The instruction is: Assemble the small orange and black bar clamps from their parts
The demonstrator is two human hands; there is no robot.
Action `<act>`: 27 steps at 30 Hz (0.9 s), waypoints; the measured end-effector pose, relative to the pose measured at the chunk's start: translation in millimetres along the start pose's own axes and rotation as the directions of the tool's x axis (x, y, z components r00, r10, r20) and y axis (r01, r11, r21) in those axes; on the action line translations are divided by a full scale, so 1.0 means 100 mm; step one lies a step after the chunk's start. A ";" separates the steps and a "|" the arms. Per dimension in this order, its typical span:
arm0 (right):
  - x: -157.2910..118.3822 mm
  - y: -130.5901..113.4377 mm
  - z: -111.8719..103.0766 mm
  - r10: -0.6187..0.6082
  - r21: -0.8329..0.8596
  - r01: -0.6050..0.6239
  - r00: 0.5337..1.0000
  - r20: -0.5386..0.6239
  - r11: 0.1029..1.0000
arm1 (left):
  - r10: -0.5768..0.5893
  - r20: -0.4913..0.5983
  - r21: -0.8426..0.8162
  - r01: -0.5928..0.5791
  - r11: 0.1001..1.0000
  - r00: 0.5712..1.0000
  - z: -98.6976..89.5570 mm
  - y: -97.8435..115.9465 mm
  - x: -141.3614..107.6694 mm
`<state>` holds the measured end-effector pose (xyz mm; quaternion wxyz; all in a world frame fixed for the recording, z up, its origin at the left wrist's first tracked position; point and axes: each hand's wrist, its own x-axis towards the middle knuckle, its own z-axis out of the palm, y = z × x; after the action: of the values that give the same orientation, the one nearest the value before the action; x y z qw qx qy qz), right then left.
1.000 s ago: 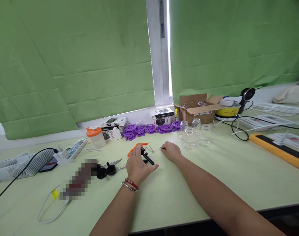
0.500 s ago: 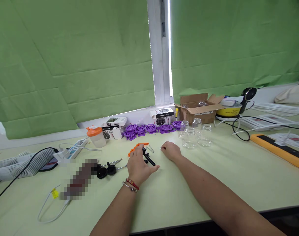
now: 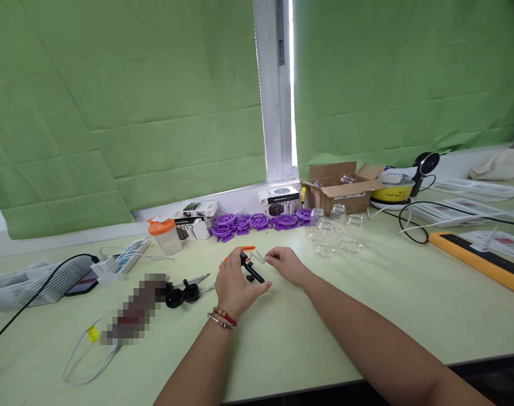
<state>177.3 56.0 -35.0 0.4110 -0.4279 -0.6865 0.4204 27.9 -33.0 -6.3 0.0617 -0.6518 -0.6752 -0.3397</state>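
Observation:
My left hand (image 3: 236, 286) is wrapped around a black rod-like part (image 3: 252, 269), which tilts down to the right between thumb and fingers. Close to its right, my right hand (image 3: 287, 265) is pinched at the fingertips; whatever it holds is too small to make out. Thin metal pieces (image 3: 259, 256) lie between the two hands. An orange part (image 3: 247, 248) shows behind my left fingers, partly covered by them. Left of my left hand, black round parts (image 3: 184, 293) with metal rods rest on the table.
Purple plastic parts (image 3: 259, 221) line the back, beside small boxes and an orange-lidded cup (image 3: 165, 235). Glass jars (image 3: 326, 231) stand before an open cardboard box (image 3: 345, 194). A power strip and cables lie left; a yellow-orange bar (image 3: 479, 259) lies right.
My right hand has moved left, closer to my left hand and the thin metal pieces. My left hand has shifted slightly left with the black part still in it.

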 end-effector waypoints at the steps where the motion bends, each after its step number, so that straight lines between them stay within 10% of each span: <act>1: -0.05 -0.06 0.06 0.031 0.144 -0.036 0.999 0.034 0.989 | 0.007 -0.006 0.006 -0.007 1.000 1.000 0.00 0.01 0.00; 12: -0.24 -0.25 0.31 0.258 0.614 -0.337 0.941 0.218 0.714 | 0.041 -0.053 0.051 -0.039 0.998 0.998 -0.01 0.07 0.01; 27: -0.27 -0.22 0.41 0.286 0.615 -0.303 0.949 0.130 0.728 | 0.085 -0.012 0.178 -0.082 0.981 0.996 0.03 0.03 0.02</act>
<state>142.2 15.7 -32.1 0.4488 -0.3639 -0.4354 0.6903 31.7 -30.1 -6.6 0.1404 -0.6681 -0.6742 -0.2817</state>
